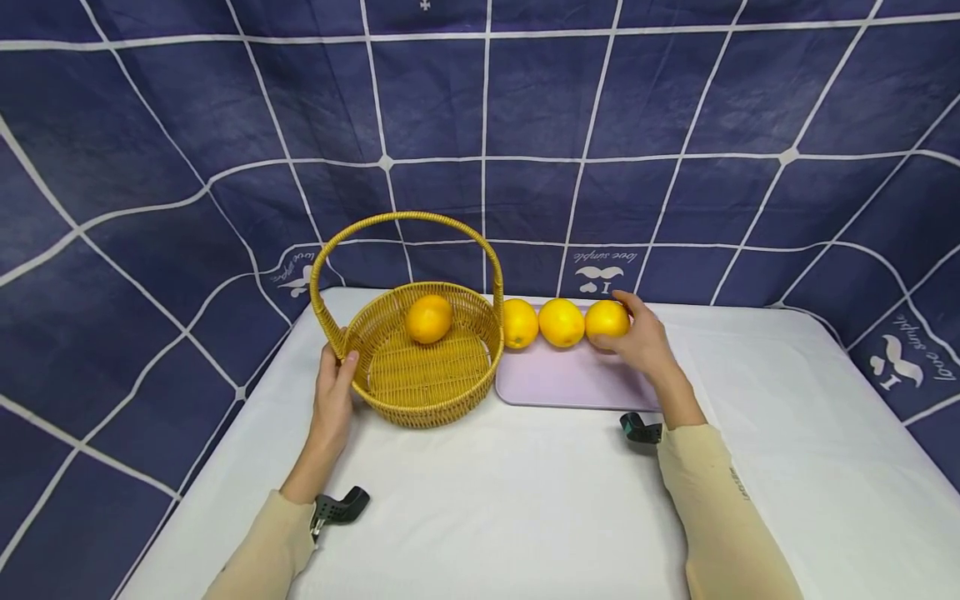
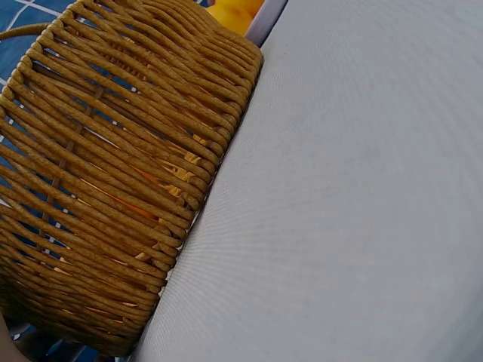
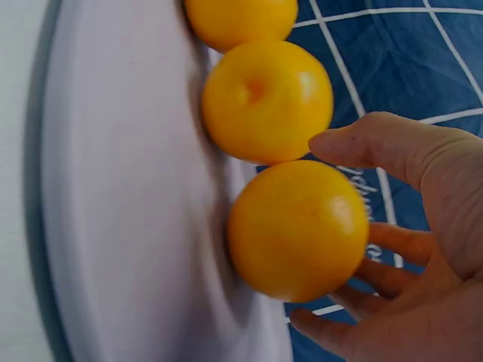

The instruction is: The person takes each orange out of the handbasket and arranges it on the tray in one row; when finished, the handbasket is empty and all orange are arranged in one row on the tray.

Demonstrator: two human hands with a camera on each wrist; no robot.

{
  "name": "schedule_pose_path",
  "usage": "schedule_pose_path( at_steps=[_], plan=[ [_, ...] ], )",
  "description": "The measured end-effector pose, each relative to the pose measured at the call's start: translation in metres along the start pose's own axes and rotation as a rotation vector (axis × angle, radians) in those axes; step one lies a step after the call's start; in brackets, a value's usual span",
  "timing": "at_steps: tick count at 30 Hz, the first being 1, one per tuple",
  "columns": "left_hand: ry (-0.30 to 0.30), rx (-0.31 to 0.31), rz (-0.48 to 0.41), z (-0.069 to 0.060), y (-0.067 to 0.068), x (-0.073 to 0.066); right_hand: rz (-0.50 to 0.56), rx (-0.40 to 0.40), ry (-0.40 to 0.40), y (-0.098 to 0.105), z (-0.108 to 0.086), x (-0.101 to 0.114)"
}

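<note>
- Basket [image 1: 423,412] left of the tray [image 1: 570,379], one orange [image 1: 429,319] inside.
- Left hand [image 1: 333,400] grips the basket's rim — most fingers hidden behind it.
- Right hand [image 1: 641,342]: loose fingers around the end orange [image 1: 604,318], at the tray's back — can't tell if they touch.

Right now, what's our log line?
Left hand: grips round golden wicker basket; right hand: spread at rightmost round orange fruit; lilac rectangular tray: three fruits
</note>
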State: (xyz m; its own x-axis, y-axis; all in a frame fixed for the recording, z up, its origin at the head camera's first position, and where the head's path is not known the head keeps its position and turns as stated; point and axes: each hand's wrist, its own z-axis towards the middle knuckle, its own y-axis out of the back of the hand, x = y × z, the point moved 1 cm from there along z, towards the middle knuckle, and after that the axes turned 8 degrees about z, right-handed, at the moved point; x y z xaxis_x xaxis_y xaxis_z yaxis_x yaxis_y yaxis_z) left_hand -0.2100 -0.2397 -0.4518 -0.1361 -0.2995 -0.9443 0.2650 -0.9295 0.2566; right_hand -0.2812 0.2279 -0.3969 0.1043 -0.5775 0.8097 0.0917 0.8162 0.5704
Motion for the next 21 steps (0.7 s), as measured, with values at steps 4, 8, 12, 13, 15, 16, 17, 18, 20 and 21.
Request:
schedule_pose_path(
  at_steps=[4,8,12,13,15,16,17,18,20,21],
  plan=[
    [-0.006,0.000,0.002,0.000,-0.001,0.001,0.016,-0.033,-0.045,0.006,-0.002,0.005],
    [-0.001,-0.004,-0.002,0.000,0.000,0.002,0.003,-0.064,-0.047,0.007,-0.003,0.010],
    [0.004,-0.006,-0.015,0.001,0.000,0.003,0.008,-0.088,-0.032,0.008,-0.003,0.014],
    [0.005,-0.007,-0.016,0.001,0.000,0.003,0.009,-0.094,-0.027,0.008,-0.004,0.016],
    [0.004,-0.008,-0.013,0.001,0.000,0.003,0.002,-0.112,0.003,0.008,-0.005,0.020],
    [0.002,-0.007,-0.012,0.001,0.000,0.003,-0.002,-0.124,0.023,0.008,-0.006,0.023],
    [0.002,-0.006,-0.007,0.001,0.000,0.003,-0.004,-0.136,0.043,0.008,-0.007,0.026],
    [0.001,-0.005,-0.005,0.001,0.000,0.003,-0.002,-0.145,0.064,0.007,-0.008,0.029],
    [0.004,-0.003,0.002,0.000,0.000,0.003,0.009,-0.156,0.106,0.006,-0.010,0.036],
    [0.004,-0.001,0.004,0.000,0.000,0.003,0.018,-0.157,0.123,0.005,-0.011,0.039]
  ],
)
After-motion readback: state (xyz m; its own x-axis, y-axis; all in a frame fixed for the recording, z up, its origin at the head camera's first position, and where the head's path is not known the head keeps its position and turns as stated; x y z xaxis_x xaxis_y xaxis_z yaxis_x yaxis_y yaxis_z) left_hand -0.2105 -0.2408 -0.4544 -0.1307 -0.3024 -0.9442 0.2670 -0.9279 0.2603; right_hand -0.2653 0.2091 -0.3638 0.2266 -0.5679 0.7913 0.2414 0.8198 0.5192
